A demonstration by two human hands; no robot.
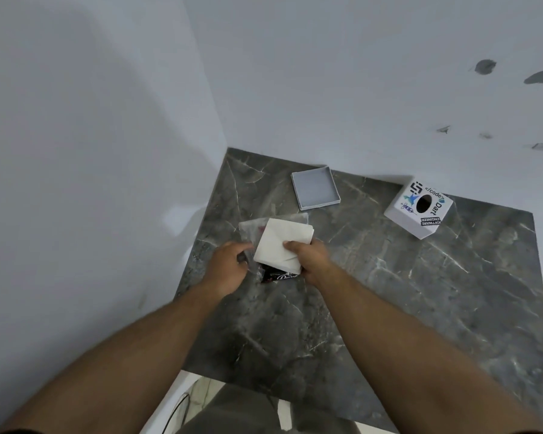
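Note:
A stack of folded white tissues [276,242] sits in my right hand [311,258], thumb on top and fingers curled underneath. My left hand [229,264] pinches the edge of a clear plastic wrapper [248,230] that lies partly under the tissues. A dark printed part of the wrapper [278,276] shows below the stack. Both hands hover over the left part of a grey marble counter [389,292].
A shallow white box lid [315,187] lies open side up near the back wall. A white cube tissue box [419,206] with stickers and a round hole stands tilted at the back right. Walls close the left and back. The counter's front edge is near me.

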